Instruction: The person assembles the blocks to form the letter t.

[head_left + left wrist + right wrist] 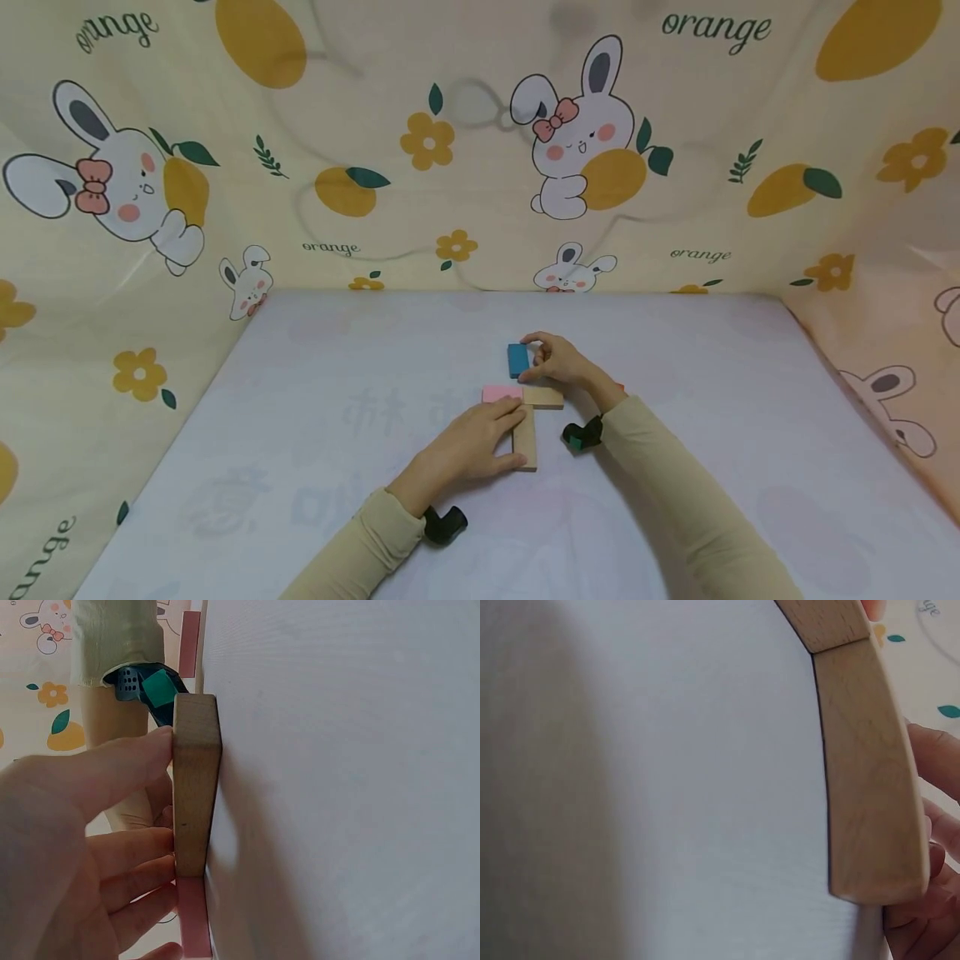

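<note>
A blue block (517, 361) lies at the far side of a small group of blocks. My right hand (558, 360) pinches it lengthwise between thumb and index finger. Below it, a pink block (495, 392) and a plain wooden block (546, 398) lie end to end. A second wooden block (527, 446) runs toward me from their junction, forming a T. My left hand (468, 437) rests on this second block, with its thumb near the close end and its fingers near the junction. In the left wrist view, thumb and fingers touch that wooden block (196, 802).
A red object (620, 387) peeks out behind the right wrist, mostly hidden. Dark wrist cameras (446, 527) hang beneath both sleeves. The white tabletop (300, 400) is bounded at the back and sides by printed cloth (480, 192).
</note>
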A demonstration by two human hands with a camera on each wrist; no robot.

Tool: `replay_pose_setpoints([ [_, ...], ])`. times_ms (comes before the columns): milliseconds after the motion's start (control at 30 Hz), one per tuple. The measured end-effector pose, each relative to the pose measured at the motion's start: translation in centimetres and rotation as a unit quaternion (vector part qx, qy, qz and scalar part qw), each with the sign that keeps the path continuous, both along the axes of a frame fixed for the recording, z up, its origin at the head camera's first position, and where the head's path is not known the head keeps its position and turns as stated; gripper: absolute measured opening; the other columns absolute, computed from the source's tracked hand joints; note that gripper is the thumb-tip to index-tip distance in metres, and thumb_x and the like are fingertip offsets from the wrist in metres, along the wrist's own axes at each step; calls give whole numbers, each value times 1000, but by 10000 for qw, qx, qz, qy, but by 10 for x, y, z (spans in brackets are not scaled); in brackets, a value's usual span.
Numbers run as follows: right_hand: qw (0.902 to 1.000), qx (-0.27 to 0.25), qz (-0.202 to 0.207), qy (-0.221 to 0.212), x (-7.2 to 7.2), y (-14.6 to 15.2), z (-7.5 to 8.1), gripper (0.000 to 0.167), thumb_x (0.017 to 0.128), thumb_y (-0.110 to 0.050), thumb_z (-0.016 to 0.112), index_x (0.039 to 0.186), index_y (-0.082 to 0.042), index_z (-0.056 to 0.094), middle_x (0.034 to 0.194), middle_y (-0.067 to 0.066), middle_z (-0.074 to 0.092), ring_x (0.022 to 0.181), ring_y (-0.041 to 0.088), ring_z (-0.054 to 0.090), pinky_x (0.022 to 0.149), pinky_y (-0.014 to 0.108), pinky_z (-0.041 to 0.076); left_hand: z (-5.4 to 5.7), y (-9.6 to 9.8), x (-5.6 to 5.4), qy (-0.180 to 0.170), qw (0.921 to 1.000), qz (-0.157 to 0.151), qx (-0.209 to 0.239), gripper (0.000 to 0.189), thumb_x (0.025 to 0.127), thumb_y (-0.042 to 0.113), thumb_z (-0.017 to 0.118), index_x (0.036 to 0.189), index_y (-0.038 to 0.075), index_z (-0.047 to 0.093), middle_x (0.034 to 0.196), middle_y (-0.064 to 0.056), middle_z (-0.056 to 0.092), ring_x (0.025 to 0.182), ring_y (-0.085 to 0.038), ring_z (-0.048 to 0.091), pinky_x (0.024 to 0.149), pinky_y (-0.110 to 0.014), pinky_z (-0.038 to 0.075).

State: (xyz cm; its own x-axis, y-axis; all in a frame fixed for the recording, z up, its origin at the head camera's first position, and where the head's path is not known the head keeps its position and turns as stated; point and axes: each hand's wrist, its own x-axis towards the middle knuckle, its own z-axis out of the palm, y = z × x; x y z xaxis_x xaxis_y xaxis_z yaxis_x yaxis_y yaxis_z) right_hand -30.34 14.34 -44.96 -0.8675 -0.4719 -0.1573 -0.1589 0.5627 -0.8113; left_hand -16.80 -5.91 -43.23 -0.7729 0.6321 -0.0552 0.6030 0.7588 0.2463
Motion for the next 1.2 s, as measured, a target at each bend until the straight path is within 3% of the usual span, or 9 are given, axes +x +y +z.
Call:
replay_pose_setpoints([
  [400,9998,144,-23,99,-1,0,0,57,90,-21,67,138,3,46,69,-4,45,62,9,39,57,19,33,-2,-1,-1,17,10000,29,-3,66,93,48,58,146,12,43,156,-5,37,143,-21,40,118,-36,37],
  [1200,9993,302,-200,21,1,-1,1,56,88,-21,70,135,0,50,72,-3,46,67,11,41,64,22,35,-3,0,-3,120,9999,-54,27,66,92,46,61,144,9,45,155,-8,40,141,-22,43,116,-37,39],
])
